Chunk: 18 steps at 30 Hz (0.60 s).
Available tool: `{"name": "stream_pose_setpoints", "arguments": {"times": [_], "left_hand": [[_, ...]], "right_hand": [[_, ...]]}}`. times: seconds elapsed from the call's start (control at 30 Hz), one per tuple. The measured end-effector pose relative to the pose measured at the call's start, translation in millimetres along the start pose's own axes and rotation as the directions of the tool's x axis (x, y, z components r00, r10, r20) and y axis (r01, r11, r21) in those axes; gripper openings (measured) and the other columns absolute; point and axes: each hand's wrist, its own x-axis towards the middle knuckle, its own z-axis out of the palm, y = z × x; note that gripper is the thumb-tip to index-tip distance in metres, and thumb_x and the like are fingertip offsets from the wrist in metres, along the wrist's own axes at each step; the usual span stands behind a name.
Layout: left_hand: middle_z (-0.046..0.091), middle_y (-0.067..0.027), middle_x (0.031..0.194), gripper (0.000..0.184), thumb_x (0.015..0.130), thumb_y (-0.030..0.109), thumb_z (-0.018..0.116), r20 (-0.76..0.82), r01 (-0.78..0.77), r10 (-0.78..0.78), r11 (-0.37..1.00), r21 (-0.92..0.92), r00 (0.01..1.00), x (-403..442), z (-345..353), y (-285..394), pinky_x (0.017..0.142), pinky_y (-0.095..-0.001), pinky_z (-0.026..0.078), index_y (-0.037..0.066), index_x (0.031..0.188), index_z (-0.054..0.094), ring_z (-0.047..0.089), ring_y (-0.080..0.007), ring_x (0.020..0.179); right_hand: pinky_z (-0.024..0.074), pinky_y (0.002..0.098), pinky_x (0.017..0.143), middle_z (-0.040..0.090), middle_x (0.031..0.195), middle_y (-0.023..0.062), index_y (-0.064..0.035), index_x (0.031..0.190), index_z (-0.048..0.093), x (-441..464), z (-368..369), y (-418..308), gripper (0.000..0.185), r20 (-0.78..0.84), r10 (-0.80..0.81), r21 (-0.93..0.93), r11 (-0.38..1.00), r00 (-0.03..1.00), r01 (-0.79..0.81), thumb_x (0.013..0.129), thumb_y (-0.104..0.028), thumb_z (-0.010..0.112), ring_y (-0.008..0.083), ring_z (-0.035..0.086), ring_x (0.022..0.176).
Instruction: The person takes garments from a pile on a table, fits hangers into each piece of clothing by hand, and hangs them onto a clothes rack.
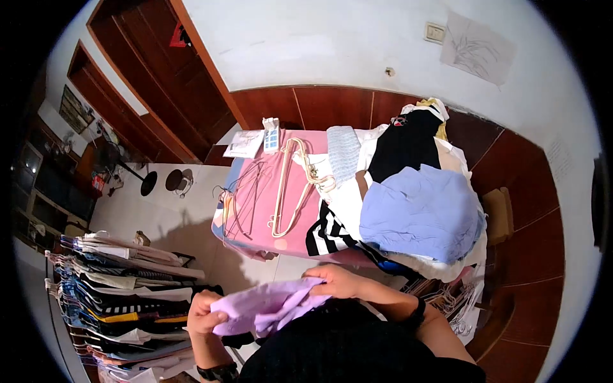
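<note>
A light purple garment point(265, 307) is stretched between my two hands, close in front of my body. My left hand point(205, 313) grips its left end, with the fingers wrapped round the cloth. At its upper right edge, my right hand point(333, 281) pinches the fabric. Beyond it stands a table with a pink cover point(262, 220), which bears white hangers point(281, 191) and darker thin hangers point(249, 203). On the table's right side lies a pile of clothes, with a blue garment point(418, 214) on top and a black one point(408, 147) behind it.
At the lower left, a rack holds many hanging clothes point(137, 297). More hangers point(450, 300) lie at the lower right beside a wooden chair point(498, 325). A small box point(271, 140) and a booklet point(244, 144) rest at the table's far left corner. A stool point(174, 180) stands on the floor.
</note>
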Motion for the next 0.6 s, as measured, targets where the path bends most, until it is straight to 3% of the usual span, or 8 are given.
{"name": "stream_pose_setpoints", "arguments": {"times": [0.07, 0.13, 0.2, 0.33, 0.4, 0.47, 0.53, 0.6], "left_hand": [[0.060, -0.0020, 0.058, 0.019, 0.080, 0.011, 0.069, -0.074, 0.155, -0.154, 0.988, 0.008, 0.985, 14, 5, -2, 0.045, -0.0250, 0.035, -0.004, 0.069, 0.062, 0.049, -0.0078, 0.047], [0.060, 0.0009, 0.062, 0.016, 0.088, 0.009, 0.066, -0.043, 0.274, -0.272, 0.934, 0.231, 0.961, 29, -7, -12, 0.050, -0.0234, 0.038, -0.004, 0.079, 0.065, 0.047, -0.0049, 0.054], [0.061, 0.0005, 0.064, 0.014, 0.089, 0.009, 0.064, -0.018, 0.291, -0.318, 0.841, 0.456, 0.948, 58, -2, -10, 0.054, -0.0239, 0.043, -0.004, 0.086, 0.067, 0.051, -0.0056, 0.059], [0.065, -0.0004, 0.073, 0.024, 0.089, 0.010, 0.063, 0.008, 0.247, -0.278, 0.866, 0.435, 0.961, 109, -18, -76, 0.058, -0.0249, 0.045, 0.001, 0.110, 0.068, 0.052, -0.0069, 0.063], [0.063, -0.0076, 0.067, 0.029, 0.085, 0.009, 0.065, 0.052, 0.184, -0.316, 0.670, 0.719, 0.947, 139, -17, -99, 0.057, -0.0251, 0.044, 0.009, 0.114, 0.069, 0.052, -0.0080, 0.060], [0.057, -0.0138, 0.060, 0.037, 0.078, 0.012, 0.066, 0.122, 0.102, -0.326, 0.593, 0.799, 0.938, 168, -11, -122, 0.055, -0.0356, 0.048, 0.021, 0.114, 0.070, 0.058, -0.0248, 0.054], [0.062, -0.0141, 0.066, 0.033, 0.079, 0.015, 0.066, 0.216, -0.062, -0.170, 0.631, 0.773, 0.961, 193, -15, -183, 0.057, -0.0403, 0.049, 0.023, 0.111, 0.070, 0.061, -0.0309, 0.060], [0.065, -0.0130, 0.070, 0.030, 0.079, 0.017, 0.067, 0.206, 0.035, -0.300, 0.637, 0.770, 0.931, 207, -16, -192, 0.061, -0.0424, 0.050, 0.023, 0.108, 0.071, 0.064, -0.0324, 0.066]], "right_hand": [[0.0453, 0.0245, 0.083, 0.064, 0.098, -0.0004, -0.0002, 0.114, 0.060, 4, -6, 9, 0.027, -0.095, -0.030, 0.041, 0.999, 0.995, 0.034, 0.088, -0.004, 0.062, 0.0075, 0.057, 0.090], [0.0457, 0.0237, 0.081, 0.063, 0.095, 0.0003, 0.0006, 0.108, 0.062, 6, -19, 15, 0.024, -0.260, 0.093, 0.222, 0.974, 0.961, -0.034, 0.085, -0.002, 0.066, 0.0068, 0.056, 0.088], [0.0458, 0.0219, 0.080, 0.063, 0.095, 0.0008, 0.0003, 0.108, 0.062, 10, -37, 38, 0.024, -0.300, 0.112, 0.176, 0.983, 0.947, -0.060, 0.084, -0.002, 0.068, 0.0062, 0.057, 0.087], [0.0461, 0.0248, 0.070, 0.065, 0.086, 0.0012, 0.0021, 0.102, 0.064, 23, -70, 65, 0.024, -0.557, 0.112, 0.018, 0.992, 0.823, -0.123, 0.082, -0.009, 0.071, 0.0075, 0.056, 0.078], [0.0467, 0.0265, 0.070, 0.065, 0.086, 0.0044, 0.0023, 0.101, 0.064, 30, -90, 75, 0.026, -0.628, 0.126, -0.091, 0.968, 0.768, -0.233, 0.081, -0.012, 0.072, 0.0103, 0.057, 0.077], [0.0474, 0.0257, 0.073, 0.066, 0.089, 0.0042, 0.0016, 0.103, 0.064, 44, -114, 69, 0.026, -0.638, 0.165, -0.207, 0.904, 0.752, -0.375, 0.082, -0.011, 0.072, 0.0104, 0.058, 0.080], [0.0491, 0.0269, 0.074, 0.067, 0.092, 0.0066, 0.0009, 0.103, 0.065, 68, -150, 104, 0.027, -0.663, 0.164, -0.275, 0.855, 0.731, -0.441, 0.082, -0.014, 0.074, 0.0127, 0.061, 0.083], [0.0498, 0.0285, 0.074, 0.068, 0.093, 0.0077, 0.0010, 0.102, 0.066, 88, -159, 92, 0.027, -0.666, 0.143, -0.379, 0.781, 0.733, -0.496, 0.082, -0.015, 0.074, 0.0128, 0.062, 0.083]]}}
